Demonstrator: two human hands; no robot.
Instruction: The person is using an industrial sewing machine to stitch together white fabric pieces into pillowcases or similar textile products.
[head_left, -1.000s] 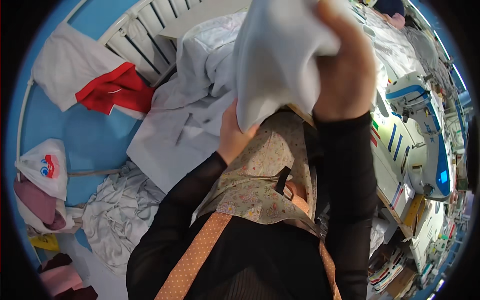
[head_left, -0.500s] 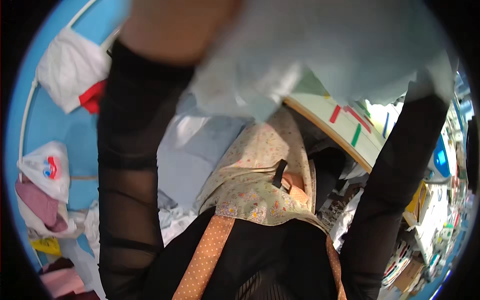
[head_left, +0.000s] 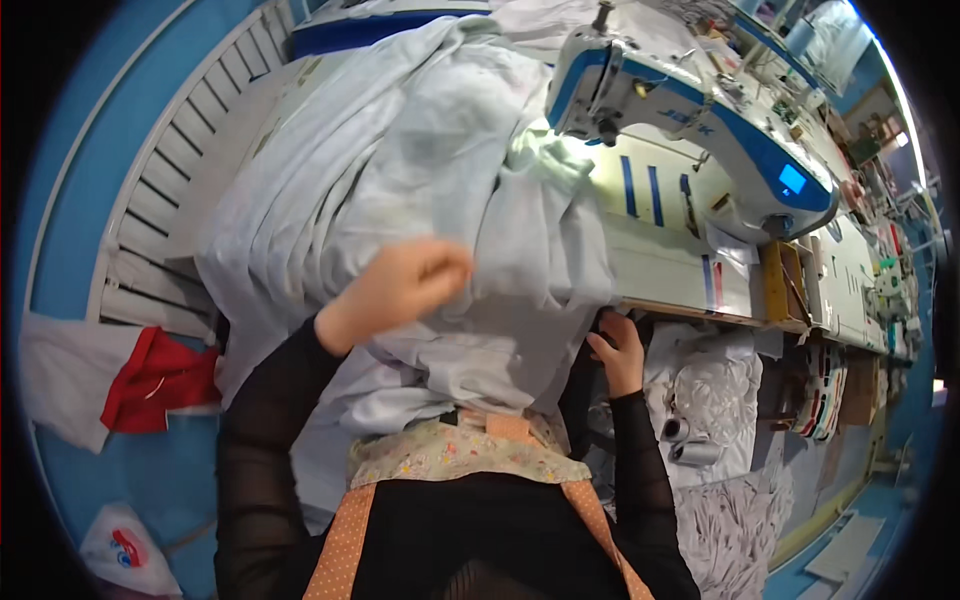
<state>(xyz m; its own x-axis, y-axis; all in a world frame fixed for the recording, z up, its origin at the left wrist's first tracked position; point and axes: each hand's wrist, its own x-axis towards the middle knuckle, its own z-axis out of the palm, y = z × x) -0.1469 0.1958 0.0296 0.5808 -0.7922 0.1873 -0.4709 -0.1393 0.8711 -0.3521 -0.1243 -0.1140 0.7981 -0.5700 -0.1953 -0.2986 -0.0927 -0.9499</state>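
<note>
A large pale grey-white cloth point(head_left: 420, 170) lies in loose folds over the sewing table and falls toward my lap. Above its near part is my left hand point(head_left: 395, 290), slightly blurred, with curled fingers and nothing visible in them. My right hand point(head_left: 620, 352) is at the table's front edge, beside the cloth's right side. Its fingers are bent, and what they close on, if anything, is hidden. A white and blue sewing machine point(head_left: 690, 120) stands beyond the right hand, its lamp lighting the cloth near the needle area.
A white slatted rack point(head_left: 150, 200) borders the table's left side. Red and white cloth point(head_left: 160, 380) hangs at the left, above a white plastic bag point(head_left: 125, 550). Under the table at right are shiny pale fabric point(head_left: 715, 385) and grey thread spools point(head_left: 697, 453). A wooden box point(head_left: 785, 285) sits by the machine.
The raised, blurred cloth has come down and now lies over the table and my lap. Both hands have lowered from the top of the view. The view has shifted, bringing the sewing machine into sight.
</note>
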